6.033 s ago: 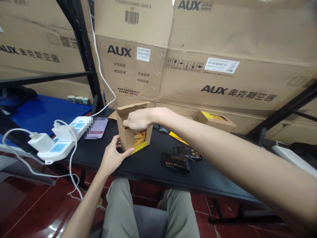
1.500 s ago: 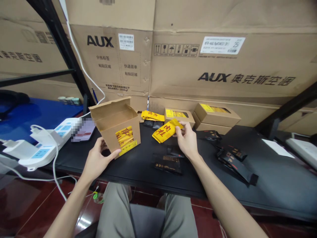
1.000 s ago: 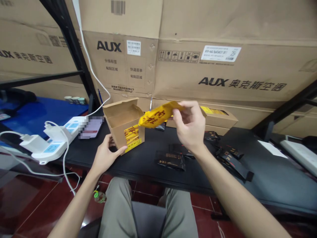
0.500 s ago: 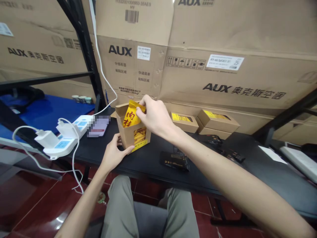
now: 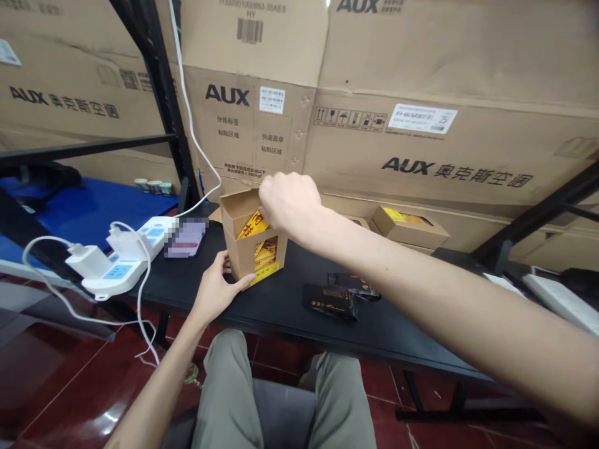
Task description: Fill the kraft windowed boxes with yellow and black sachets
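A small brown cardboard box [image 5: 241, 254] stands with its top open on the black table, a cut-out window in its front showing yellow packets inside. My left hand [image 5: 219, 288] grips its lower left corner, thumb on the front and fingers round the side. Leaning in the opening is a yellow packet [image 5: 251, 227] with red characters. Over the box's right top edge bends my right hand [image 5: 291, 202], its fingers down in the opening beside that packet and hidden from me. To the right lie two black packets, one nearer [image 5: 330, 304] and one just behind [image 5: 356, 284].
Closed brown boxes [image 5: 412, 227] are stacked at the table's back right. A white power strip [image 5: 115, 274] with cables lies on the left, beside a blurred phone [image 5: 187, 238]. Large AUX cartons [image 5: 262, 131] wall off the back, and a black metal post [image 5: 175, 118] rises at left.
My right hand has tipped forward and down at the opening, and the yellow packet sits lower in the box. My left hand keeps its hold on the box.
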A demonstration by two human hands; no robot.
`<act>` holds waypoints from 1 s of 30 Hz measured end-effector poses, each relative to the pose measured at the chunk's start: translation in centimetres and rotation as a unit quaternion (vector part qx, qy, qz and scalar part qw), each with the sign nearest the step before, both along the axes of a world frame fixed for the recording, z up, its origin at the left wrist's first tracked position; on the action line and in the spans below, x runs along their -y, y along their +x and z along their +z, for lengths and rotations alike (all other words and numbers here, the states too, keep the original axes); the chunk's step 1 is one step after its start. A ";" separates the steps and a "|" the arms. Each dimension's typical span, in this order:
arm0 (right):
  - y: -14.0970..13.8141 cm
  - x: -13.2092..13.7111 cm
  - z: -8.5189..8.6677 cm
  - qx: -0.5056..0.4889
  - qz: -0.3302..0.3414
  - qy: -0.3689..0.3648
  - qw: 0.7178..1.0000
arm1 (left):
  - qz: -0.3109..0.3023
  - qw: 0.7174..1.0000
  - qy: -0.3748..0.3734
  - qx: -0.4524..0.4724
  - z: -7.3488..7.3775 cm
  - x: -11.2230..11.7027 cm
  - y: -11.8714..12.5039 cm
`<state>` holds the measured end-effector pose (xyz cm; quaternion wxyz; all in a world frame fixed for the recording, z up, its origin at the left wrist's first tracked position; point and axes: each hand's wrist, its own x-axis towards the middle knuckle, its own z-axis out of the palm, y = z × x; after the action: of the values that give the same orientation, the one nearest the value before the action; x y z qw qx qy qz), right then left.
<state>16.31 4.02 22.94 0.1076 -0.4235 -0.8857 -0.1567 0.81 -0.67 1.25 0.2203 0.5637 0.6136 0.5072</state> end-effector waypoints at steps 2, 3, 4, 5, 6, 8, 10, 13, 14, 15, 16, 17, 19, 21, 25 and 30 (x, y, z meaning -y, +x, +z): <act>0.0 0.3 0.8 -0.006 -0.004 0.041 0.999 | -0.001 1.000 0.002 -0.002 0.0 0.0 0.0; 0.0 0.5 1.2 -0.002 0.004 0.045 0.999 | 0.000 1.000 0.003 -0.003 0.0 0.0 0.0; 0.1 0.6 1.4 0.009 0.029 0.034 0.999 | 0.000 1.000 0.003 -0.004 0.0 0.0 0.0; 0.1 0.7 1.6 0.027 0.055 0.008 0.998 | 0.000 1.000 0.004 -0.003 0.0 -0.1 0.0; 0.0 0.8 1.6 0.052 0.076 -0.025 0.995 | 0.000 1.000 0.006 -0.003 0.1 -0.1 0.0; -0.3 0.9 1.6 0.116 0.083 -0.090 0.986 | -0.001 1.000 0.012 -0.001 0.1 -0.1 0.0; -0.8 1.0 1.3 0.182 0.066 -0.125 0.973 | -0.002 1.000 0.018 -0.002 0.1 -0.1 0.1; -1.7 0.7 1.1 0.253 0.055 -0.150 0.954 | 0.002 1.000 0.015 -0.004 0.2 0.0 0.1; -1.9 0.5 1.0 0.266 0.056 -0.159 0.949 | 0.003 1.000 0.014 -0.003 0.2 0.0 0.1; -2.1 0.2 1.0 0.275 0.058 -0.169 0.945 | 0.003 1.000 0.012 -0.002 0.3 0.0 0.1; -2.3 -0.2 0.9 0.281 0.063 -0.179 0.941 | 0.001 1.000 0.010 0.000 0.3 0.0 0.1; -2.4 -0.7 0.7 0.285 0.069 -0.189 0.937 | -0.001 1.000 0.009 0.002 0.3 0.0 0.1; -2.5 -1.6 0.3 0.288 0.075 -0.211 0.931 | -0.006 1.000 0.005 0.007 0.2 0.0 0.1; -2.5 -2.5 -0.3 0.281 0.070 -0.237 0.927 | -0.008 1.000 0.002 0.007 0.1 0.0 0.0; -2.1 -2.9 -0.6 0.261 0.061 -0.258 0.928 | -0.007 1.000 -0.003 0.006 -0.1 0.0 0.0; 0.0 -1.8 1.4 0.148 0.111 -0.237 0.954 | -0.006 1.000 -0.006 0.014 0.1 0.1 0.1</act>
<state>16.29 5.81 24.31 -0.1113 -0.3077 -0.9449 0.0100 0.88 -0.74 1.32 0.2353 0.5588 0.6103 0.5098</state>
